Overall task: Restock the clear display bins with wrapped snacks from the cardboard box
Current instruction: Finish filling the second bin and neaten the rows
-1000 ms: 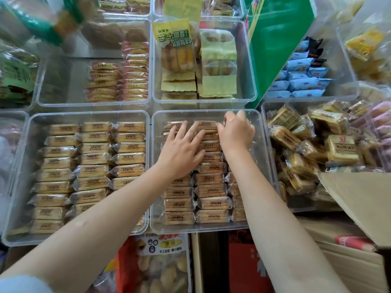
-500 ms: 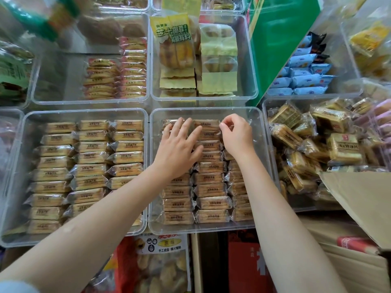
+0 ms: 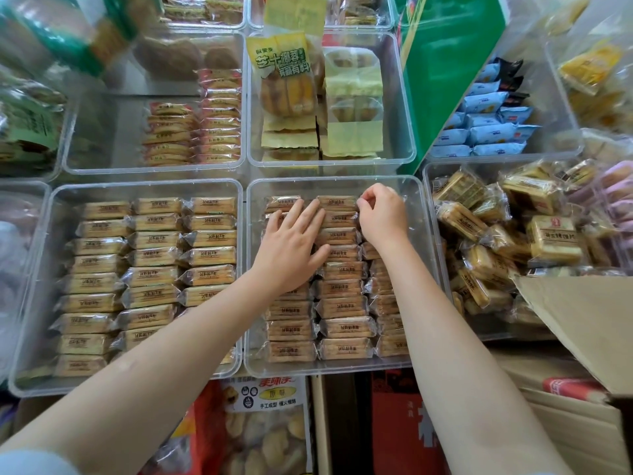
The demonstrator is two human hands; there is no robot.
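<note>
clear plastic bin in the middle of the front row holds three columns of wrapped snacks, tan biscuits in see-through wrappers w/ dark print, stacked flat front to back. left hand lies flat on the left column & the edge of the middle one, fingers straight & spread, pressing down on the packs, gripping nothing. right hand is at the far end of the bin by the right column, fingers curled, thumb & fingertips pinched together on what looks like the crimped wrapper end of a top pack; how much of it they hold can't be told. both forearms reach in from the near edge over the bin. just left, touching rim to rim, a second clear bin is filled w/ the same kind of snacks in three neat columns. to the right a third bin has loose square cake packs piled at all angles. behind, the back row bins hold red-wrapped biscuits, yellow-green bread packs & blue packs. cardboard box sits at lower right, one flap raised over the right bin's near corner; its contents aren't visible.
</note>
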